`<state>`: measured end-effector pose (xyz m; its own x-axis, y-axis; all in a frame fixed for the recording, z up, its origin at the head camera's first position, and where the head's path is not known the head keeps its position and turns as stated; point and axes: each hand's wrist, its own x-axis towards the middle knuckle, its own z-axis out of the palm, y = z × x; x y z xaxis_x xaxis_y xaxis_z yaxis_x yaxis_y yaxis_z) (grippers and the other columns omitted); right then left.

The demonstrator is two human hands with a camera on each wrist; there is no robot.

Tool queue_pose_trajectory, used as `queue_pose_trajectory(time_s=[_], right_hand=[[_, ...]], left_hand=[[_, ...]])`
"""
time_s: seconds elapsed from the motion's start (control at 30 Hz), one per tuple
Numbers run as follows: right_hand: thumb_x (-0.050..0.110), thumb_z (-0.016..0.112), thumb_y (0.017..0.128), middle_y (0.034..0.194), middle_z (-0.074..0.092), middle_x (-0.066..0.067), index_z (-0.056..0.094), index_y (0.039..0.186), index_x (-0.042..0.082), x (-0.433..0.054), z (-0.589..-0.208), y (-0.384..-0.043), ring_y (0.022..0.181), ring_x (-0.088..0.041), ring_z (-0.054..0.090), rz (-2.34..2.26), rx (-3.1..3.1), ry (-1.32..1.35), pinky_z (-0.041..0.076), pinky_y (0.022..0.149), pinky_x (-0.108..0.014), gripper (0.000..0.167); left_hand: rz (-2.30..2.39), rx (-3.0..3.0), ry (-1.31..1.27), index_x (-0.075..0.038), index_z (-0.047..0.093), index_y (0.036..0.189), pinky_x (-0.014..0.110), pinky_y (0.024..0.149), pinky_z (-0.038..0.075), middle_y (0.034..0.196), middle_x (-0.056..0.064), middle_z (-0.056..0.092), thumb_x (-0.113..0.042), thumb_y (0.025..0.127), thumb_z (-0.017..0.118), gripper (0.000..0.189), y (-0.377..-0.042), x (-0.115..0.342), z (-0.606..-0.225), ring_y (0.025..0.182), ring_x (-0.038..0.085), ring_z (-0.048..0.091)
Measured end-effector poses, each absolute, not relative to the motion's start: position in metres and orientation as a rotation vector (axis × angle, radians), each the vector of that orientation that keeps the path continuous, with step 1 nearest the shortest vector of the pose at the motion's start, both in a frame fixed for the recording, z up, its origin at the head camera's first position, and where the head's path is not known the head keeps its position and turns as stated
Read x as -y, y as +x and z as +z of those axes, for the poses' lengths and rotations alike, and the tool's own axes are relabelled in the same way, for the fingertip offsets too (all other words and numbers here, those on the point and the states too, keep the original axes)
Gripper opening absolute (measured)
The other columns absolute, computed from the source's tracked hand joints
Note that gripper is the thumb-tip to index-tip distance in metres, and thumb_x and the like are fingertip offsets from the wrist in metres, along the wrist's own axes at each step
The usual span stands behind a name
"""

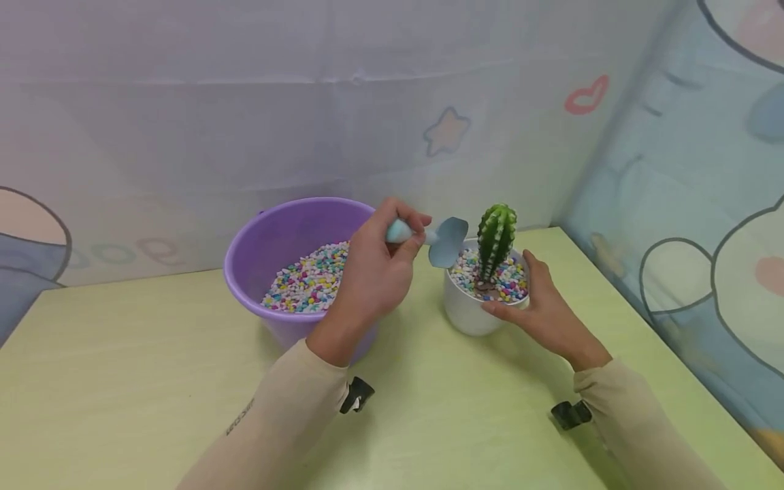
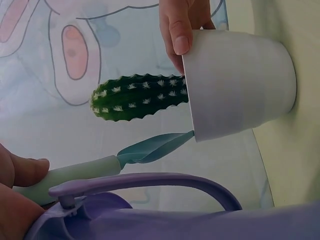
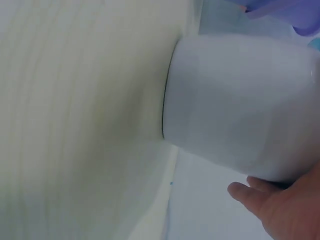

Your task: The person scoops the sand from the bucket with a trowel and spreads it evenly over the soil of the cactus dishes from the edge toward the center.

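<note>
My left hand (image 1: 381, 264) grips the pale handle of a small blue-green trowel (image 1: 449, 243). The blade tip sits right at the left rim of a white flowerpot (image 1: 473, 312), as the left wrist view also shows. A green cactus (image 1: 496, 237) with white spines stands upright in the pot, ringed by coloured pebbles (image 1: 513, 278). From the right, my right hand (image 1: 548, 314) holds the pot near its rim, thumb at the front and fingers round the far side. In the right wrist view the pot's base (image 3: 182, 95) rests on the table.
A purple bucket (image 1: 241, 275) partly filled with small multicoloured pebbles (image 1: 309, 279) stands left of the pot, below my left forearm. Its handle (image 2: 165, 180) shows in the left wrist view. Printed cloth (image 1: 275, 129) hangs behind the pale table (image 1: 153, 381) and along its right side.
</note>
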<state>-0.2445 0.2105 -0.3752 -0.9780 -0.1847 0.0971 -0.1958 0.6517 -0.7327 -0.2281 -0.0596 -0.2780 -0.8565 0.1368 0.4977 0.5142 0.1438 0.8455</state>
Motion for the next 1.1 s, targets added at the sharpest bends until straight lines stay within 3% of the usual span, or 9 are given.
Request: queue_pose_trajectory(time_s=[0.23,0.37,0.47,0.63,0.87,1.1], right_hand=[[0.053,0.07,0.087,0.155,0.006,-0.028,-0.007,0.154,0.002,-0.209,-0.374,-0.241,0.14,-0.044,0.018,1.216,2.845,0.294,0.021,0.108,-0.062,0.114],[0.051,0.07,0.088,0.156,0.001,-0.027,-0.011,0.154,0.004,-0.214,-0.371,-0.24,0.141,-0.045,0.014,1.202,2.875,0.318,0.02,0.108,-0.063,0.115],[0.049,0.07,0.089,0.159,-0.005,-0.022,-0.015,0.154,0.009,-0.218,-0.37,-0.242,0.144,-0.043,0.007,1.215,2.882,0.353,0.018,0.108,-0.064,0.114],[0.047,0.07,0.09,0.161,-0.006,-0.017,-0.013,0.155,0.015,-0.224,-0.371,-0.243,0.145,-0.041,0.004,1.261,2.873,0.366,0.016,0.107,-0.067,0.11],[0.048,0.071,0.088,0.154,0.003,-0.027,-0.008,0.154,0.002,-0.223,-0.37,-0.238,0.139,-0.046,0.017,1.232,2.84,0.281,0.022,0.105,-0.066,0.113],[0.049,0.069,0.089,0.155,-0.001,-0.029,-0.011,0.153,0.001,-0.223,-0.369,-0.235,0.138,-0.05,0.017,1.152,2.872,0.294,0.023,0.103,-0.067,0.113]], left_hand=[[-1.771,2.098,-0.615,-0.007,0.053,0.092,0.03,0.074,0.049,0.11,0.008,0.069,0.006,0.096,0.057,0.014,-0.23,0.054,-0.282,0.097,0.025,0.066],[-1.863,2.009,-0.591,-0.007,0.053,0.094,0.029,0.072,0.047,0.111,0.006,0.069,0.004,0.097,0.058,0.012,-0.228,0.054,-0.281,0.095,0.022,0.066],[-1.982,1.828,-0.545,-0.004,0.053,0.097,0.029,0.079,0.05,0.108,0.01,0.069,0.005,0.096,0.058,0.01,-0.226,0.062,-0.277,0.098,0.023,0.066],[-2.06,1.56,-0.466,-0.001,0.051,0.102,0.037,0.086,0.053,0.102,0.021,0.068,0.004,0.096,0.059,0.012,-0.222,0.094,-0.264,0.099,0.03,0.068],[-2.073,1.469,-0.427,0.001,0.053,0.098,0.04,0.085,0.053,0.098,0.028,0.064,0.0,0.093,0.065,0.013,-0.219,0.153,-0.255,0.092,0.035,0.069],[-2.045,1.613,-0.311,-0.001,0.053,0.096,0.035,0.082,0.054,0.093,0.022,0.068,0.0,0.092,0.067,0.014,-0.218,0.187,-0.258,0.087,0.028,0.072]])
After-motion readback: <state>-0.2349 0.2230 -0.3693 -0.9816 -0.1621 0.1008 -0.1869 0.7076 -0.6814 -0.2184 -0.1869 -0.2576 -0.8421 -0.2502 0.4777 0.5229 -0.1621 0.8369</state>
